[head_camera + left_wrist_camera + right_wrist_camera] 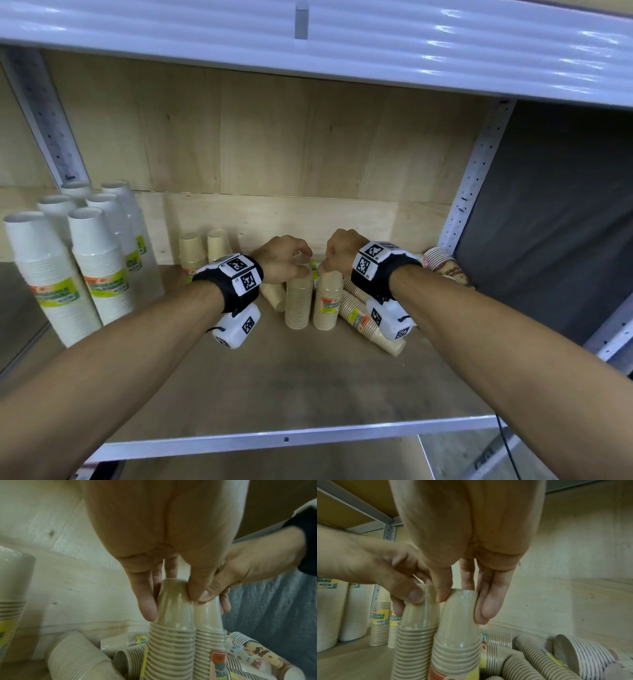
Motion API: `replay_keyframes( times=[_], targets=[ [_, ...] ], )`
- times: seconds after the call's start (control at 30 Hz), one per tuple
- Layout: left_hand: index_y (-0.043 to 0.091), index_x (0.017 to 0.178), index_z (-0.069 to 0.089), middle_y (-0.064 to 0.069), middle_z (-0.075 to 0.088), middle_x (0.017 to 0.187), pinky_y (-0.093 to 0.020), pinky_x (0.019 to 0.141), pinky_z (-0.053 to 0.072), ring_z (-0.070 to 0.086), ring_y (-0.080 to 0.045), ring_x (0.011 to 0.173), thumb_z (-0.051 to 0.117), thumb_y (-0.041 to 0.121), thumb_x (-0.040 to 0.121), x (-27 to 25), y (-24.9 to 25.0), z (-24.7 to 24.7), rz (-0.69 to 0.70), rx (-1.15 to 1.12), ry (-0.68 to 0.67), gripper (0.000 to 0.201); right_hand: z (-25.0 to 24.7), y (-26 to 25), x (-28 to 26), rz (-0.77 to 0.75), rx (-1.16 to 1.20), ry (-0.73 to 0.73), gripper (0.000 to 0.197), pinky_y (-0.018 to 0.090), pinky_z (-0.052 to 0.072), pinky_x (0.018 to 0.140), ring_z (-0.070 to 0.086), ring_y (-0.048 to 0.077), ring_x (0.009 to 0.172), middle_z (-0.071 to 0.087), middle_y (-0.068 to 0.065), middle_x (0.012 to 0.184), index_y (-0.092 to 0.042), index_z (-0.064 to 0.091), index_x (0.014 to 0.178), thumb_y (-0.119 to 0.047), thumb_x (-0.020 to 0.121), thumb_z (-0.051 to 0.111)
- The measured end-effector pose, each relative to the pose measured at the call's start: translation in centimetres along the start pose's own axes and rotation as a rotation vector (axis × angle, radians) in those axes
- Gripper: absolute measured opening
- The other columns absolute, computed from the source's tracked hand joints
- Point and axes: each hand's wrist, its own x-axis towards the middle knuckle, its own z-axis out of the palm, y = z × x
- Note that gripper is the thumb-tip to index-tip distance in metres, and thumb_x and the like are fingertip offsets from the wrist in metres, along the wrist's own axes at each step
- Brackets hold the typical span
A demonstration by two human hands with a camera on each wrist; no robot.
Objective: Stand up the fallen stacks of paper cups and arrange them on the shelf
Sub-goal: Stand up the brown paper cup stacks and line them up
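Head view: two upright beige cup stacks stand side by side, touching, mid-shelf [308,387]. Left beige stack [299,301] is plain on the side facing the camera; right beige stack [328,301] carries an orange and yellow-green label, text too small to read there. Right wrist view: labels on the two small beige stacks [381,623] further left read "POSABLE ...EWARE" with a barcode. Tall white stacks [99,267] at far left bear the same green-yellow label.

Left hand [284,258] sits on top of the left beige stack; thumb and fingers [145,601] are curled round the upturned top cup, clamped on it. Right hand [337,251] is on top of the right beige stack, thumb one side, fingers [488,601] the other, pinching the top cup. The two thumbs are pressed close together between the stacks.

Fallen stacks [363,318] lie on their sides just right of and behind the held pair, some beige with yellow labels, one patterned stack [445,265] with cartoon print near the right upright
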Motion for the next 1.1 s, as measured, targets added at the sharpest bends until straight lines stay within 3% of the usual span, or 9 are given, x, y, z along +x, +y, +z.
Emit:
replay_keyframes(
  times=[0.13, 0.3, 0.53, 0.63, 0.73, 0.8, 0.9, 1.0, 1.1],
  targets=[
    [0.023, 0.123, 0.060, -0.003, 0.063, 0.110, -0.028, 0.073, 0.049, 0.060, -0.016, 0.093, 0.072, 0.039, 0.082, 0.2, -0.1, 0.1, -0.041, -0.045, 0.035, 0.046, 0.2, 0.0, 0.2, 0.013, 0.003, 0.006, 0.037, 0.030, 0.045, 0.072, 0.053, 0.021, 0.082, 0.060, 0.007, 0.094, -0.007, 0.067, 0.109, -0.032, 0.082, 0.073],
    [0.024, 0.133, 0.055, 0.004, 0.055, 0.119, -0.025, 0.083, 0.042, 0.053, -0.014, 0.104, 0.068, 0.024, 0.087, 0.1, 0.2, 0.0, 0.010, -0.056, -0.022, 0.048, 0.3, -0.1, 0.3, 0.013, 0.016, 0.024, 0.043, 0.028, 0.042, 0.066, 0.053, 0.020, 0.082, 0.066, 0.013, 0.108, -0.002, 0.065, 0.109, -0.032, 0.080, 0.078],
    [0.025, 0.131, 0.056, 0.000, 0.060, 0.117, -0.026, 0.079, 0.045, 0.058, -0.015, 0.096, 0.074, 0.037, 0.082, 0.3, -0.1, 0.1, -0.009, -0.051, 0.022, 0.053, 0.3, -0.2, 0.4, 0.010, 0.011, 0.010, 0.049, 0.028, 0.042, 0.068, 0.061, 0.024, 0.092, 0.063, 0.012, 0.108, 0.000, 0.062, 0.113, -0.034, 0.081, 0.077],
    [0.026, 0.135, 0.053, 0.003, 0.058, 0.126, -0.026, 0.081, 0.045, 0.057, -0.015, 0.099, 0.071, 0.028, 0.084, 0.2, -0.2, 0.2, 0.016, -0.014, -0.013, 0.054, 0.2, -0.3, 0.7, 0.034, 0.030, -0.001, 0.037, 0.024, 0.038, 0.054, 0.054, 0.020, 0.081, 0.056, 0.009, 0.091, -0.003, 0.059, 0.090, -0.034, 0.080, 0.078],
    [0.023, 0.129, 0.058, -0.003, 0.063, 0.119, -0.029, 0.081, 0.048, 0.059, -0.018, 0.099, 0.071, 0.033, 0.085, 0.3, 0.0, 0.1, 0.008, 0.040, 0.029, 0.047, 0.2, -0.4, 1.0, 0.054, 0.048, -0.030, 0.042, 0.023, 0.032, 0.047, 0.053, 0.020, 0.077, 0.054, 0.008, 0.086, -0.010, 0.046, 0.068, -0.033, 0.079, 0.079],
    [0.022, 0.128, 0.058, -0.004, 0.064, 0.117, -0.029, 0.081, 0.048, 0.059, -0.018, 0.097, 0.071, 0.038, 0.084, 0.3, 0.1, 0.2, 0.001, 0.056, 0.044, 0.049, 0.2, -0.3, 1.1, 0.048, 0.058, -0.030, 0.038, 0.023, 0.032, 0.047, 0.054, 0.020, 0.078, 0.055, 0.008, 0.088, -0.008, 0.051, 0.073, -0.034, 0.078, 0.080],
    [0.025, 0.138, 0.050, -0.001, 0.057, 0.126, -0.026, 0.083, 0.043, 0.056, -0.016, 0.100, 0.070, 0.034, 0.085, 0.3, 0.2, 0.4, 0.036, 0.030, 0.016, 0.057, 0.3, -0.2, 1.1, 0.028, 0.056, -0.032, 0.044, 0.023, 0.034, 0.048, 0.056, 0.020, 0.081, 0.057, 0.008, 0.093, -0.003, 0.062, 0.102, -0.036, 0.078, 0.079],
    [0.023, 0.135, 0.054, 0.001, 0.058, 0.131, -0.024, 0.084, 0.042, 0.057, -0.017, 0.109, 0.067, 0.027, 0.088, 0.4, 0.4, 0.3, 0.066, 0.062, 0.008, 0.050, 0.5, 0.1, 1.3, 0.019, 0.057, -0.027, 0.050, 0.023, 0.034, 0.049, 0.057, 0.021, 0.082, 0.060, 0.009, 0.096, -0.001, 0.063, 0.105, -0.039, 0.077, 0.079],
    [0.020, 0.129, 0.059, -0.003, 0.063, 0.125, -0.029, 0.086, 0.046, 0.059, -0.021, 0.108, 0.069, 0.035, 0.086, 0.6, 0.5, 0.1, 0.047, 0.105, 0.043, 0.047, 0.7, 0.0, 1.2, 0.000, 0.029, 0.015, 0.051, 0.024, 0.036, 0.055, 0.060, 0.023, 0.089, 0.064, 0.014, 0.108, 0.000, 0.063, 0.110, -0.037, 0.079, 0.079]
  ],
)
